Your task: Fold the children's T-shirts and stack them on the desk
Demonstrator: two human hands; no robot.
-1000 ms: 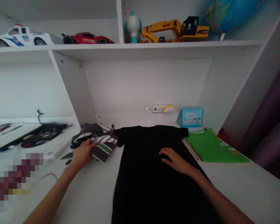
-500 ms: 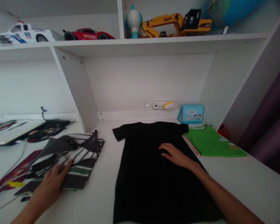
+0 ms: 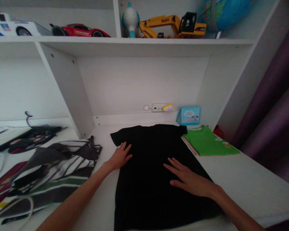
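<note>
A black T-shirt (image 3: 144,189) lies spread out on the white desk, its collar end toward the back. My left hand (image 3: 119,156) rests at the shirt's left edge, just below the sleeve, fingers spread and holding nothing. Over the middle right of the shirt lies my right hand (image 3: 186,179), palm down with the fingers apart. Beside my left forearm is a loose heap of grey, white and green striped clothing (image 3: 62,166). A folded green shirt (image 3: 207,142) sits at the right, close to the black shirt's right sleeve.
A blue desk calendar (image 3: 189,116) and a power strip (image 3: 157,108) are at the back. On the left lie a dark mouse pad (image 3: 36,141), a white cable (image 3: 31,205) and a maroon cloth (image 3: 8,179). The shelf above holds a yellow toy excavator (image 3: 173,24) and toy cars.
My left hand has left the striped clothing and moved right onto the black shirt's edge. My right hand has come nearer and spread its fingers. The view has turned slightly right.
</note>
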